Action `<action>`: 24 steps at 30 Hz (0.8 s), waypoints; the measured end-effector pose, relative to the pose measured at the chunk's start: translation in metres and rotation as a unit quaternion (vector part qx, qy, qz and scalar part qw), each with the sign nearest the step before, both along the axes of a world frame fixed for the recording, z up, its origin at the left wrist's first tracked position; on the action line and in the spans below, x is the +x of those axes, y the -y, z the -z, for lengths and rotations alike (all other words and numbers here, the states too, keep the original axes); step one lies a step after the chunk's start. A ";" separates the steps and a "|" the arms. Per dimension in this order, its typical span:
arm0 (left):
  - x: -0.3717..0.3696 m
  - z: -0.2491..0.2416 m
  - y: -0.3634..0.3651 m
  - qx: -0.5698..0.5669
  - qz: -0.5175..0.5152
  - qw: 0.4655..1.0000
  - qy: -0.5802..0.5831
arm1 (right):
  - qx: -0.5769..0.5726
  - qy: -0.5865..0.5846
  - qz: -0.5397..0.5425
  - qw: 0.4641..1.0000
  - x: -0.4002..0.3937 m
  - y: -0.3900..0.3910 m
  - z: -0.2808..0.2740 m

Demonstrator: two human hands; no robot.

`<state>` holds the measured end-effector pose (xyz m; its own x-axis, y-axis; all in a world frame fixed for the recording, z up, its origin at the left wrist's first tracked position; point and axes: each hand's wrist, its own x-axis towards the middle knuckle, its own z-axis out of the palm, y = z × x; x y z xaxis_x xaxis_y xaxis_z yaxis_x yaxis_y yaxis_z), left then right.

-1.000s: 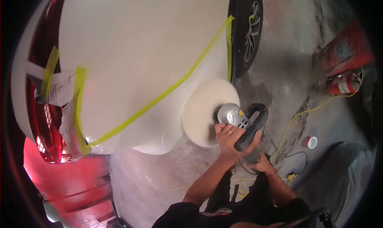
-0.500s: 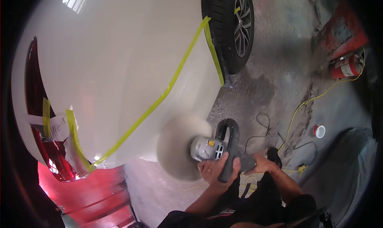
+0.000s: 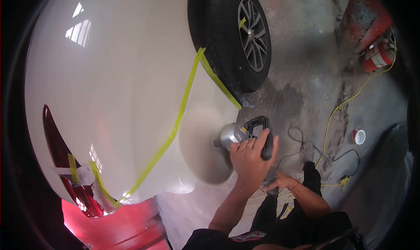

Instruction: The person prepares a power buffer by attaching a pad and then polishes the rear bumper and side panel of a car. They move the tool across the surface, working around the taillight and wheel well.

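My left hand [image 3: 251,156] is closed on the front of a polisher [image 3: 229,135], by its black loop handle. My right hand [image 3: 283,181] grips the rear body of the tool, partly hidden by the left forearm. The polisher's round pad [image 3: 205,151] is blurred by spinning and lies against the white car's bumper corner [image 3: 186,153]. Yellow-green masking tape [image 3: 175,129] crosses the panel beside the pad and follows the edge by the wheel. More tape and a paper piece [image 3: 83,175] cover part of the red tail light [image 3: 59,149].
A car wheel [image 3: 251,35] stands beyond the bumper. On the concrete floor lie a dark power cord [image 3: 321,156], a yellow cord [image 3: 328,114] and a roll of tape or small round tin [image 3: 358,136]. A red container [image 3: 377,57] stands far right. A red panel [image 3: 118,223] lies below the bumper.
The polisher and its pad have moved up along the bumper towards the wheel, and the tool is angled differently. My left hand has risen with it. The camera view has also shifted.
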<state>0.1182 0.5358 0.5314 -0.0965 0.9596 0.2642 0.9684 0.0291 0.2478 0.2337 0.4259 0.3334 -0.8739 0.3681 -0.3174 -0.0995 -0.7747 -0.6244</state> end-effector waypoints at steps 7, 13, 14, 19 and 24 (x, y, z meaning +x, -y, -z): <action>0.009 0.009 -0.071 -0.035 0.015 0.999 -0.029 | -0.084 -0.127 0.001 0.988 -0.009 -0.051 0.002; 0.017 -0.017 -0.113 0.005 0.028 0.995 -0.093 | -0.094 -0.139 -0.020 0.986 -0.013 -0.103 -0.014; 0.015 -0.018 -0.114 0.002 0.022 0.995 -0.095 | -0.097 -0.141 -0.026 0.985 -0.016 -0.107 -0.016; 0.015 -0.011 -0.104 -0.008 0.009 0.998 -0.069 | -0.108 -0.142 -0.034 0.983 -0.007 -0.104 -0.026; 0.016 0.003 -0.059 -0.001 -0.017 0.999 -0.048 | -0.067 -0.111 -0.067 0.989 0.011 -0.075 0.000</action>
<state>0.1342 0.5944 0.5279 -0.1035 0.9570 0.2711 0.9861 0.0631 0.1540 0.2449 0.5007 0.3336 -0.9657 0.2116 -0.1508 -0.1129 -0.8645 -0.4899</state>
